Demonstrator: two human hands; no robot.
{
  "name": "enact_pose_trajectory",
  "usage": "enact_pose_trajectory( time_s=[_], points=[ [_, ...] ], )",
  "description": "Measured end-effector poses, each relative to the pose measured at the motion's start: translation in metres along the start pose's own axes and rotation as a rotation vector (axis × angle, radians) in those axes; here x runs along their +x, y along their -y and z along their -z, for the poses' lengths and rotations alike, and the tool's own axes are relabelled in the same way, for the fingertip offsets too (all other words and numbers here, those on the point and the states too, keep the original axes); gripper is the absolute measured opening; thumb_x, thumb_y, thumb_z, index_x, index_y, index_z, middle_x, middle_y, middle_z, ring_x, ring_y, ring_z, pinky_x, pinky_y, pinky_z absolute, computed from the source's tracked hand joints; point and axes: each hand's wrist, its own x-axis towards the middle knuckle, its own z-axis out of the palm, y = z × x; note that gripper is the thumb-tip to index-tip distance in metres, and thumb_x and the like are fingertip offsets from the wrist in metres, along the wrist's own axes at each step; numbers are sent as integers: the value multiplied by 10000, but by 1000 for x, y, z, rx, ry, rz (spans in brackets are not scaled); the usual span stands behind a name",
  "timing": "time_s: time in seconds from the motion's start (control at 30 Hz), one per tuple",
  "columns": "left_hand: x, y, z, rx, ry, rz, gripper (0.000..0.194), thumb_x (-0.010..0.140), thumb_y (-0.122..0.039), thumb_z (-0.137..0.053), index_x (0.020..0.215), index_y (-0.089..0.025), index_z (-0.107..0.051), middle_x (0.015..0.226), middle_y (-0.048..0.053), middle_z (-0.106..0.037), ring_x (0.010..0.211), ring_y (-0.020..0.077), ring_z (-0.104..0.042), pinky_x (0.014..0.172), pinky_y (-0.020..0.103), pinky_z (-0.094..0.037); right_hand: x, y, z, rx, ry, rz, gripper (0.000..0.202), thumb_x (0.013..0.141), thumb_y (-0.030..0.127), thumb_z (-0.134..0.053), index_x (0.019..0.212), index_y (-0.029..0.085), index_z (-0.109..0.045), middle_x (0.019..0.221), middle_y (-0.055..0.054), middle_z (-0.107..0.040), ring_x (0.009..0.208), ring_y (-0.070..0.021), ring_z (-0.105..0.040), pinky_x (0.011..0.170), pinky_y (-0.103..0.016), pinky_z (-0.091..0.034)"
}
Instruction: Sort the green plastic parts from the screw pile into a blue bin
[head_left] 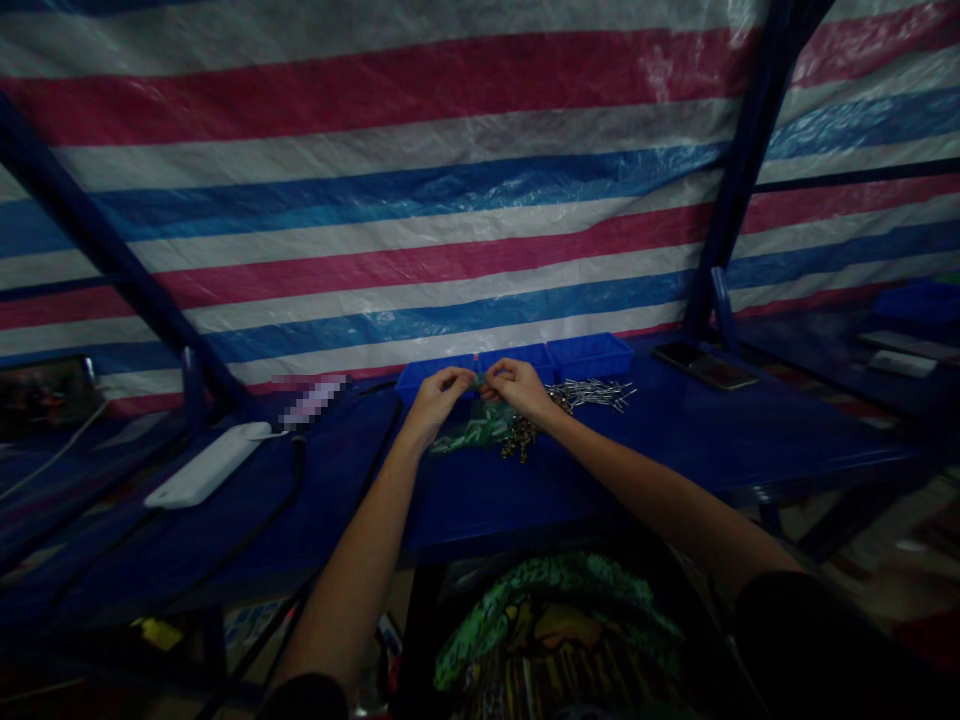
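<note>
Both my arms reach forward over a dark blue table (675, 430). My left hand (439, 392) and my right hand (517, 385) meet above it, fingertips pinched together on a small part (478, 381) held between them; it is too small and dim to name. Just below the hands lies a heap of pale green pieces (472, 432) and a cluster of small brass-coloured parts (519, 438). To the right of my right hand lies a pile of thin silver metal pins (596, 393).
Low blue trays (589, 352) stand in a row behind the hands. A white power strip (210, 465) with black cables lies at left. A phone (705, 366) lies at the back right. A striped red, white and blue tarp (420, 180) hangs behind. Blue frame posts (739, 160) rise at both sides.
</note>
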Motion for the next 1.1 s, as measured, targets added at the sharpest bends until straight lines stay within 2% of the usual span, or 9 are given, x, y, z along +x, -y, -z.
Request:
enact_pose_trajectory(
  time_s=[0.13, 0.23, 0.4, 0.53, 0.67, 0.83, 0.93, 1.0, 1.1],
  points=[
    [-1, -3, 0, -224, -28, 221, 343, 871, -439, -469, 1011, -167, -624, 1088, 86, -640, 969, 178, -603, 771, 276, -491, -2, 0, 3, -153, -127, 231, 71, 745, 149, -476, 800, 173, -515, 666, 7, -615, 641, -128, -627, 614, -243, -500],
    [0, -2, 1, -396, -42, 328, 259, 809, -247, -591, 1053, -160, -601, 976, 78, -666, 809, 138, -635, 705, 248, -497, -8, 3, 3, -229, -116, 376, 93, 756, 153, -463, 821, 172, -527, 744, -11, -634, 715, -131, -640, 683, -255, -510],
    [5, 1, 6, -425, -129, 290, 286, 702, -117, -624, 989, -117, -621, 796, 48, -662, 625, 101, -593, 587, 218, -466, -12, 3, -2, -419, -31, 393, 197, 798, 155, -462, 974, 177, -549, 936, -47, -666, 873, -149, -644, 801, -289, -505],
    [20, 9, 24, -205, -414, 130, 283, 719, -188, -585, 991, -111, -600, 775, 40, -641, 651, 120, -598, 633, 238, -479, -11, -3, -2, -536, -63, 333, 367, 829, 202, -487, 1193, 168, -454, 1034, -78, -657, 919, -171, -634, 836, -325, -491],
    [34, 13, 44, 373, -622, -46, 301, 794, -228, -490, 1067, -128, -570, 902, 93, -641, 824, 197, -612, 768, 327, -479, -8, -3, 3, -644, -52, 326, 318, 843, 238, -492, 1149, 154, -493, 991, -74, -660, 889, -177, -623, 815, -319, -480],
    [34, 8, 32, 1096, -392, -242, 266, 829, -223, -465, 1055, -179, -597, 1167, 154, -565, 1185, 330, -413, 963, 478, -312, -24, 31, -9, -838, 19, 474, 206, 869, 234, -434, 968, 159, -598, 970, -69, -653, 932, -185, -578, 863, -329, -437],
    [35, 3, 8, 1170, -260, -264, 275, 846, -243, -440, 1067, -182, -591, 1170, 161, -553, 1189, 336, -390, 967, 503, -269, -55, 69, -46, -853, 144, 754, 240, 889, 274, -405, 969, 176, -608, 1013, -57, -640, 984, -183, -548, 891, -343, -418],
    [39, -1, -7, 1134, -195, -319, 288, 845, -278, -452, 1078, -168, -582, 1173, 173, -544, 1200, 343, -370, 980, 510, -233, -78, 91, -79, -839, 375, 923, 291, 901, 379, -396, 948, 209, -628, 964, -27, -649, 902, -169, -565, 832, -331, -442],
    [43, -5, -19, 1041, -164, -348, 311, 837, -311, -470, 1085, -154, -574, 1183, 180, -536, 1242, 356, -317, 991, 501, -202, -99, 114, -121, -874, 470, 880, 420, 839, 545, -426, 810, 201, -665, 882, -45, -657, 805, -200, -579, 695, -356, -470]
  ],
)
